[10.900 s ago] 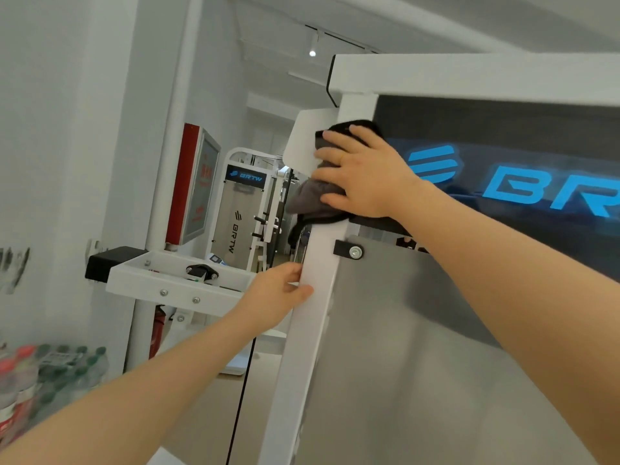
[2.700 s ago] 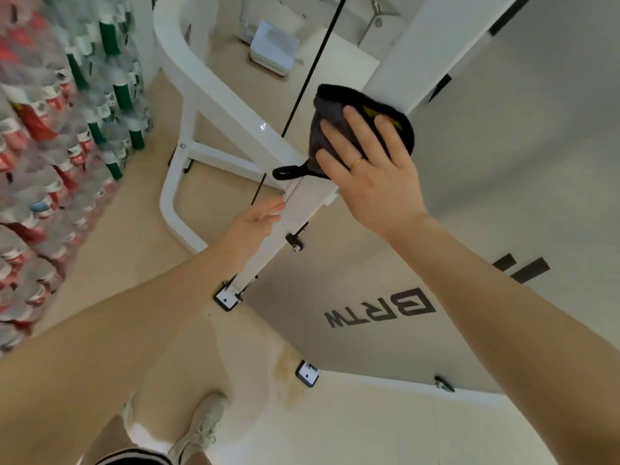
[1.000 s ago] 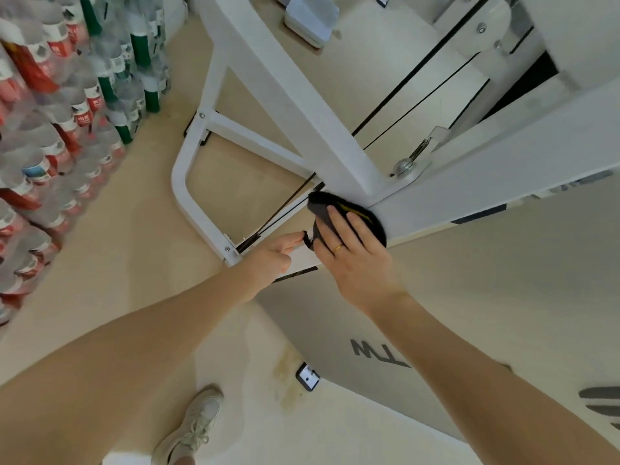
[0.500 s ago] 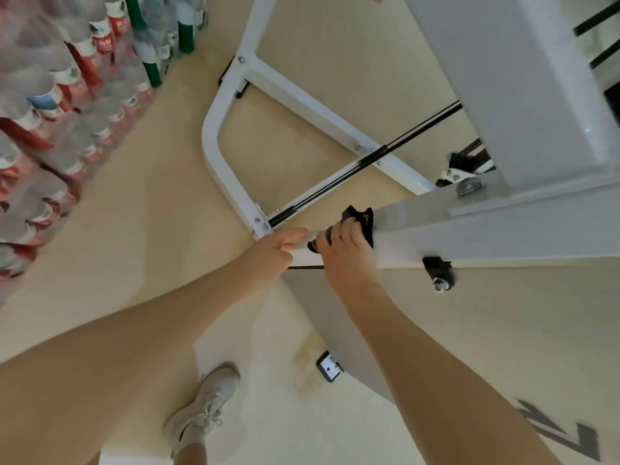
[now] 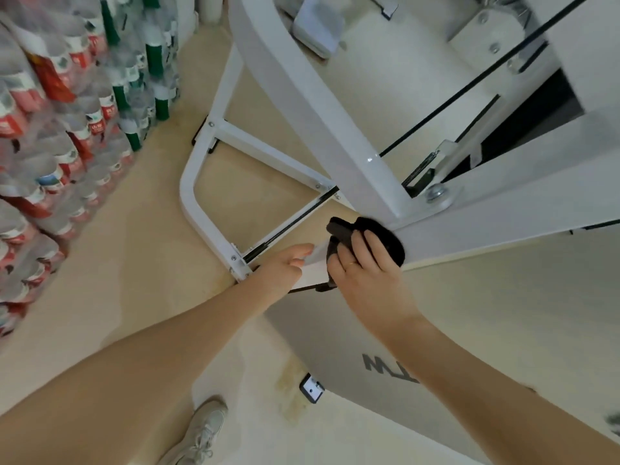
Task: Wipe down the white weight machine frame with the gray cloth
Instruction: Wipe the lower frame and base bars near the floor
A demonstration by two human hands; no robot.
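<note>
The white weight machine frame's upright post [image 5: 486, 223] runs from the right edge down to the floor at the centre. My right hand [image 5: 365, 273] grips the dark gray cloth [image 5: 385, 236] and presses it on the post's lower part, just below where a broad curved white beam [image 5: 318, 95] joins it. A fold of cloth sticks out past my index finger. My left hand [image 5: 285, 266] rests with straight fingers on the post's left edge, a little below the cloth.
A gray side panel [image 5: 335, 337] with dark lettering lies under my right forearm. The white base tube [image 5: 191, 203] and a black cable [image 5: 288, 223] sit on the beige floor. Stacked bottled-water packs [image 5: 67, 112] fill the left. My shoe [image 5: 198, 434] is at the bottom.
My right hand has slid the cloth a short way up the post from its bottom end, away from my left hand. The left hand stays on the post's edge.
</note>
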